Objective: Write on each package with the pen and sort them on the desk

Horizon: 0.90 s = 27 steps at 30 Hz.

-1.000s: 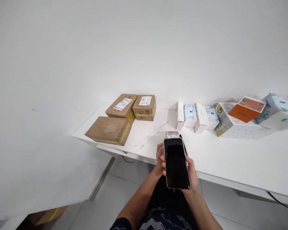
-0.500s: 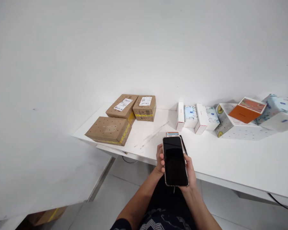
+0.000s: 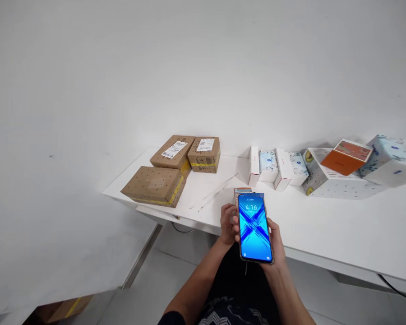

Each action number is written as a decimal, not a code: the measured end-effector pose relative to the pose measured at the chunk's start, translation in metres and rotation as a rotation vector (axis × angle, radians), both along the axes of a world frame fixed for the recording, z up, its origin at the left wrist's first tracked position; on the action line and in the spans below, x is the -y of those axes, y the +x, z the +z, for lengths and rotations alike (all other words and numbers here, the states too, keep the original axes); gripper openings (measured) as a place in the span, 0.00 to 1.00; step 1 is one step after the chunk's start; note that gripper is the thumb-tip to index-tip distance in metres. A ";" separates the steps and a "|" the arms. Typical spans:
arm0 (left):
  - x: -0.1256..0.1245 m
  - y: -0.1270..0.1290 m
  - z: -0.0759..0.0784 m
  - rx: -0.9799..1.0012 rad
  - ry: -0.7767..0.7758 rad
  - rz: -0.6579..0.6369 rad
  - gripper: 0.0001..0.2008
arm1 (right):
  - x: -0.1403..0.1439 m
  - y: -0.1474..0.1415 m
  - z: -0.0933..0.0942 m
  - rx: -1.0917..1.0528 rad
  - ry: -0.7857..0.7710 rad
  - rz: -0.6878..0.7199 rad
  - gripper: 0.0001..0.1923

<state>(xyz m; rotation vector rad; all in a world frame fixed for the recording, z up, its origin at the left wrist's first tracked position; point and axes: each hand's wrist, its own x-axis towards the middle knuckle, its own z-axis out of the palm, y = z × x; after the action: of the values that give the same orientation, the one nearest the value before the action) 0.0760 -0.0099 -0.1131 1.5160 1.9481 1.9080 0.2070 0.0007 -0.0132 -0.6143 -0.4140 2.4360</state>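
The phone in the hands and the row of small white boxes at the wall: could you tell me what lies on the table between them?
In the head view, a small card or packet lies just beyond the phone; past it, bare white table up to the white boxes.

Both my forearms reach forward from the bottom of the frame and converge at centre. My right hand [image 3: 275,241] is palm up, fingers wrapped around the edges of a slim rectangular smartphone with a lit blue screen [image 3: 255,227]. My left hand [image 3: 228,223] touches its left edge, fingers curled.
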 end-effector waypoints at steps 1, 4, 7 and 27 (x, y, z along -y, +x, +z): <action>0.000 0.000 0.002 -0.011 0.026 0.005 0.17 | -0.003 0.008 -0.001 0.066 0.037 -0.036 0.28; -0.002 0.002 0.004 -0.091 0.052 0.016 0.15 | -0.019 0.038 -0.009 0.424 0.303 -0.222 0.29; -0.006 0.004 0.006 -0.279 -0.071 0.047 0.19 | -0.041 0.073 -0.028 1.070 0.767 -0.337 0.33; -0.124 -0.086 0.027 -0.107 -0.385 -0.004 0.24 | -0.075 0.086 -0.087 1.588 1.432 -0.459 0.28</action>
<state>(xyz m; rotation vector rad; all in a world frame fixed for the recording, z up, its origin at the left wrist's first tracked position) -0.0100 0.1137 -0.0861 1.5267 2.1899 1.3655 0.2927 0.0753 -0.0998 -1.4429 -1.9517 0.3289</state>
